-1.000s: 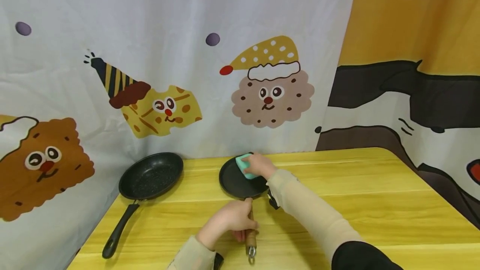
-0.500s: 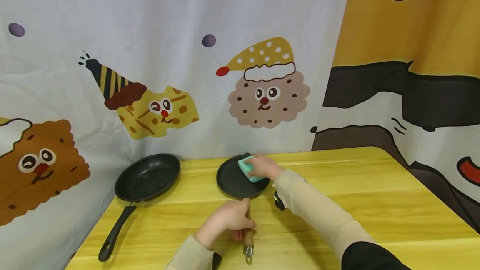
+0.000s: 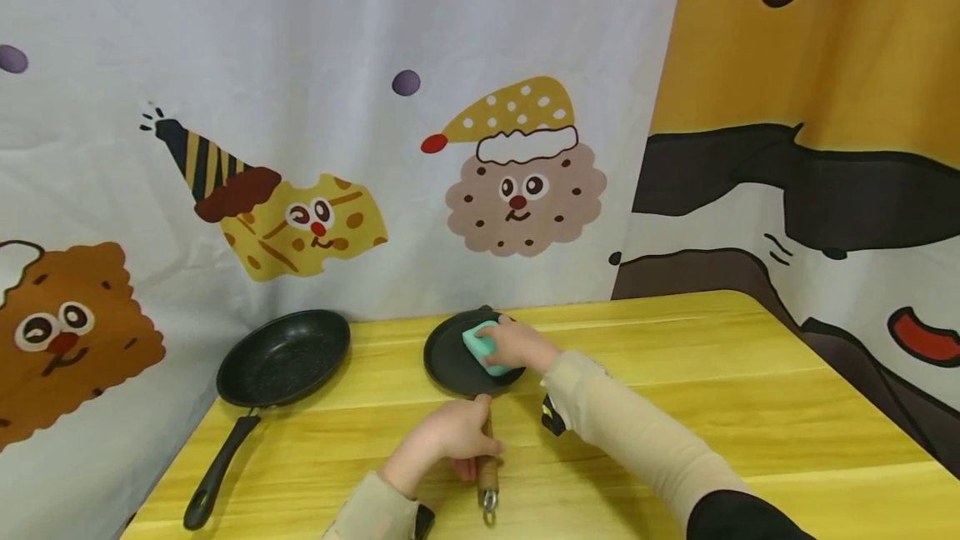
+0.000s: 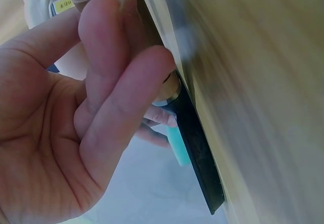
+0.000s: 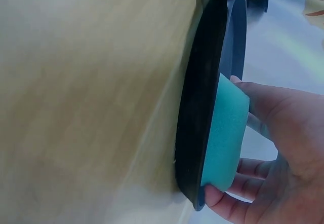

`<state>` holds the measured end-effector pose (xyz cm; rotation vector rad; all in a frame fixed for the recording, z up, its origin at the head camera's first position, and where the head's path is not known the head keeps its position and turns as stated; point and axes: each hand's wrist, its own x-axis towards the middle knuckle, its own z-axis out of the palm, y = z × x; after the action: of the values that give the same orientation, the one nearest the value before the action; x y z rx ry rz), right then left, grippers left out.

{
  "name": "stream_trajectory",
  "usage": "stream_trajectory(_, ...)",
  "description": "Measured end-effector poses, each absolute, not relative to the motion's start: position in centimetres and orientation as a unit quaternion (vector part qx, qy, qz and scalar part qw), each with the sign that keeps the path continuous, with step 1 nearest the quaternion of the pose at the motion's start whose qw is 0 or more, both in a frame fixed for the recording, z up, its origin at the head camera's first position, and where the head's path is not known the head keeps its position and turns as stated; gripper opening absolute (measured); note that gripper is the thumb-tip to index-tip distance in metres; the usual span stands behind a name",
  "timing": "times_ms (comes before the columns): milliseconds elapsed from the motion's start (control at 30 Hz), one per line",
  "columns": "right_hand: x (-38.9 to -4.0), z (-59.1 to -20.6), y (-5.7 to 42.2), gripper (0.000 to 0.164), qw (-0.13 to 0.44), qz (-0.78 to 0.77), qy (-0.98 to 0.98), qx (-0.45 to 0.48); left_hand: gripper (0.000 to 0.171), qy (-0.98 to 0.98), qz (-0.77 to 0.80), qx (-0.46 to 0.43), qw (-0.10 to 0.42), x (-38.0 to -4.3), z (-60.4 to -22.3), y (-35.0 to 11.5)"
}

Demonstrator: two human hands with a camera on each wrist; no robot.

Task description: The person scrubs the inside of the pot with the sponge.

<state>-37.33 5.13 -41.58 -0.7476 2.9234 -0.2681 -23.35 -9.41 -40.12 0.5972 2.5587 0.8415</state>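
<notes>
A small, shallow black pan [image 3: 453,361] lies on the table with its wooden handle [image 3: 488,473] towards me. My left hand [image 3: 453,436] grips that handle; in the left wrist view its fingers [image 4: 126,97] curl round the wood. On the pan's inner surface sits a teal sponge [image 3: 480,347], which my right hand [image 3: 521,344] holds between thumb and fingers. From the right wrist view, the sponge [image 5: 225,133] is down inside the pan's rim [image 5: 200,183], held from above. The sponge's underside is hidden.
A larger black frying pan [image 3: 285,361] stands at the table's left, its black handle [image 3: 221,473] pointing to the front left. Behind the wooden table [image 3: 675,373] hangs a printed cloth [image 3: 420,15] with cartoon figures, close to the back edge.
My right hand has shifted the sponge from the pan's upper right towards its middle. The left hand keeps its hold on the handle. The head view has turned slightly right.
</notes>
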Motion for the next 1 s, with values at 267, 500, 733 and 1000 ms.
stream_trajectory(267, -36.2, -41.3, 3.8, 0.056, 0.055, -0.084, 0.959, -0.266, 0.036, 0.927, 0.246, 0.234, 0.162, -23.6, -40.0, -9.9)
stream_trajectory(500, -35.9, -41.4, 3.4, 0.056, 0.057, -0.076, 0.955, -0.282, 0.031, 0.919, 0.268, 0.224, 0.181, -23.5, -40.1, -9.9)
stream_trajectory(733, -36.8, -41.2, 5.4, 0.063, 0.038, -0.195, 0.940, -0.276, 0.026, 0.913, 0.289, 0.219, 0.186, -23.5, -40.2, -9.6)
stream_trajectory(1000, -38.0, -42.1, 8.4, 0.078, -0.003, -0.455, 0.873, -0.176, 0.062, 0.904, 0.316, 0.202, 0.204, -23.5, -40.2, -9.6)
